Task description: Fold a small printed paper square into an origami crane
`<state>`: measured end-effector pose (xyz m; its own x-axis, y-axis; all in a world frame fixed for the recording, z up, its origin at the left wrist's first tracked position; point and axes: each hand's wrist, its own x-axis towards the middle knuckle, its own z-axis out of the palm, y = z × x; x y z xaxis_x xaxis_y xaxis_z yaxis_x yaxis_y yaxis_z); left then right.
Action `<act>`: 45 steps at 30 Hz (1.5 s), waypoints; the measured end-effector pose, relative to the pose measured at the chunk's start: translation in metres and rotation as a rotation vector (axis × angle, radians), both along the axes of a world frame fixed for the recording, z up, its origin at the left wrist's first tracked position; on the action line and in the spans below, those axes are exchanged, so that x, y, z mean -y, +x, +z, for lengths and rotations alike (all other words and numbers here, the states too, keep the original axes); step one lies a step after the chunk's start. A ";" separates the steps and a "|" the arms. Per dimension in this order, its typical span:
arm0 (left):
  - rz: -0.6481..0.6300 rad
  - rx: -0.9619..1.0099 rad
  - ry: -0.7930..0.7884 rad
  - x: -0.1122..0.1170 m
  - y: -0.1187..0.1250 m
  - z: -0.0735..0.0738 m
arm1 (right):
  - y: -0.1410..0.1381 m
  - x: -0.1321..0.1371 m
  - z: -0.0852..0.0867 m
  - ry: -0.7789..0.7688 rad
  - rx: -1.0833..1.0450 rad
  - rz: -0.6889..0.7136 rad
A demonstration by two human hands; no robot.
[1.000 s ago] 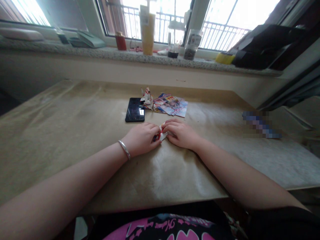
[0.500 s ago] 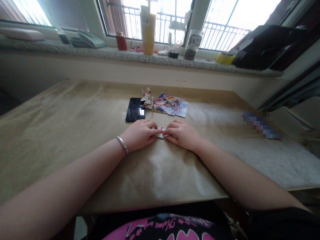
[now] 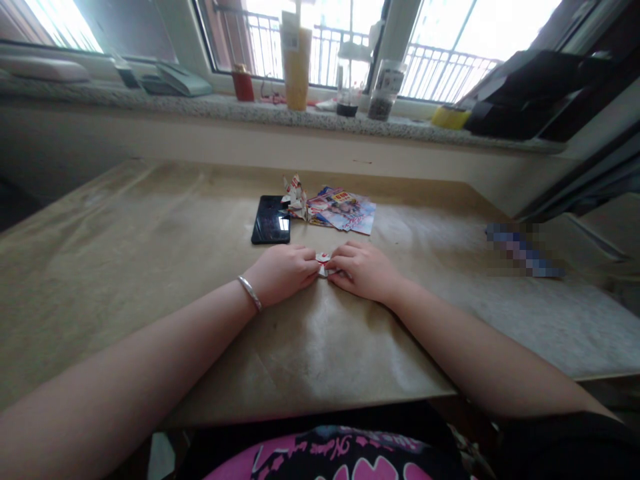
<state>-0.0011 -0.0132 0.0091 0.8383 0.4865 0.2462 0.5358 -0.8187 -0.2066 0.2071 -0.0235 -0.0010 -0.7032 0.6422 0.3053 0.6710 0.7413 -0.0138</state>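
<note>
A small folded piece of printed paper (image 3: 324,263) lies on the brown table (image 3: 150,220) between my two hands. My left hand (image 3: 283,272), with a silver bracelet at the wrist, has its fingers curled and pinched on the paper's left side. My right hand (image 3: 365,270) pinches the paper's right side, fingers pressed together. Most of the paper is hidden under the fingers.
Behind the hands lie a black phone (image 3: 271,228), a crumpled folded paper figure (image 3: 295,195) and a stack of colourful printed sheets (image 3: 343,210). The stone windowsill (image 3: 210,107) carries a red cup, a tall yellow bottle and jars. A blurred object (image 3: 520,252) lies at the right.
Both hands stayed on the small paper, working it; the fingers shifted slightly and the paper now shows less, pressed flatter between the fingertips.
</note>
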 end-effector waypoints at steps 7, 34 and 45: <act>0.001 0.039 -0.027 -0.001 0.001 -0.003 | -0.005 0.002 -0.002 0.049 0.035 0.006; 0.024 -0.031 -0.042 0.002 0.001 0.003 | -0.020 0.007 0.002 -0.127 -0.033 -0.198; -0.027 0.028 -0.020 0.000 -0.003 0.002 | -0.008 -0.004 -0.007 -0.262 -0.181 -0.225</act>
<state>-0.0045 -0.0136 0.0106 0.8440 0.4691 0.2599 0.5189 -0.8367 -0.1752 0.1989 -0.0195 -0.0081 -0.4855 0.8470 0.2165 0.7859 0.5314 -0.3162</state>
